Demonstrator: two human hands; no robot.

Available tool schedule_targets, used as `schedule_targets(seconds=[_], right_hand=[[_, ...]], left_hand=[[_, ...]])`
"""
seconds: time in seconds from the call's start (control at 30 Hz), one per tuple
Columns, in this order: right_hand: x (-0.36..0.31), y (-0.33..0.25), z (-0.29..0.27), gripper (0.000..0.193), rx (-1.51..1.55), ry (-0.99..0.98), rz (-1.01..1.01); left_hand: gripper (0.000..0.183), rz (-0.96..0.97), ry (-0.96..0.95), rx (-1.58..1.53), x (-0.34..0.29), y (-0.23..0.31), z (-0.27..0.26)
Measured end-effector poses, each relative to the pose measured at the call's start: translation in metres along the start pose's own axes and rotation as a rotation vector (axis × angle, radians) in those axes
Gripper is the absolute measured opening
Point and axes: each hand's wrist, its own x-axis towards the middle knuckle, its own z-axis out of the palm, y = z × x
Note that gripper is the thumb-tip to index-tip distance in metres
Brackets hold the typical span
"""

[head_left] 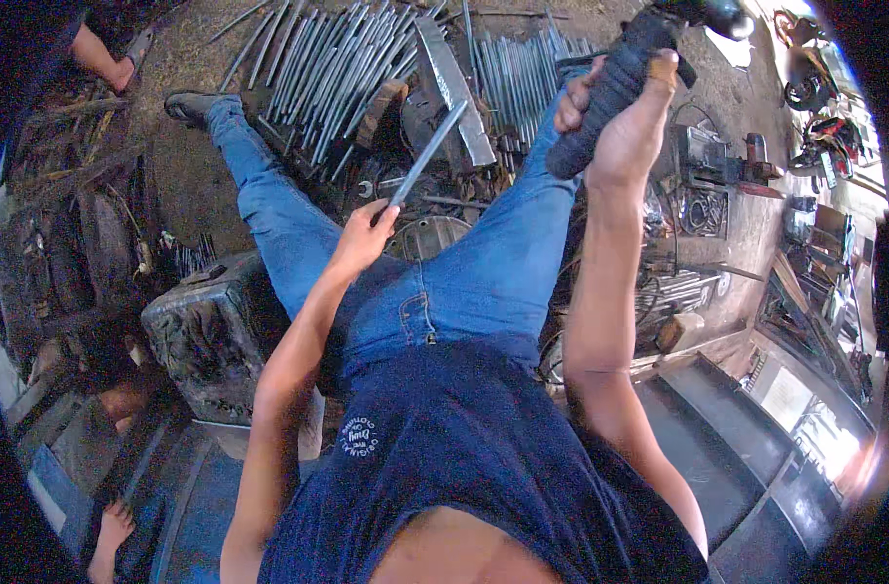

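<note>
My left hand (366,234) is closed around the lower end of a grey metal rod (430,151), which slants up and to the right between my spread knees. My right hand (627,141), raised at the upper right, grips what looks like a hammer (610,102) by its thick, black, ribbed handle. The dark head with a shiny rounded end reaches the top edge and is partly cut off. Beyond the rod's tip lies a flat metal bar (456,92), above a dark block that is partly hidden.
Many similar rods lie in a pile (332,73) ahead, with another bundle (522,83) to its right. A wrench (366,187) lies near my left hand. At left stands a dark block (211,331). Another person's foot (123,73) shows at top left; motorcycles (834,146) stand at far right.
</note>
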Motion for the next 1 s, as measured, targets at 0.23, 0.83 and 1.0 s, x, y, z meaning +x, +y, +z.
schedule_targets(seconds=[0.23,0.83,1.0], right_hand=[[0.002,0.185,-0.010,0.064,-0.131,-0.054,0.608],[-0.012,0.047,-0.032,0.065,-0.017,-0.078,0.184],[0.010,0.032,-0.009,0.058,0.076,-0.031,-0.113]], left_hand=[[0.032,0.279,0.199,0.118,0.014,0.002,-0.002],[0.038,-0.273,-0.063,-0.091,-0.005,0.013,-0.003],[0.039,-0.102,-0.044,-0.062,-0.001,0.013,-0.003]])
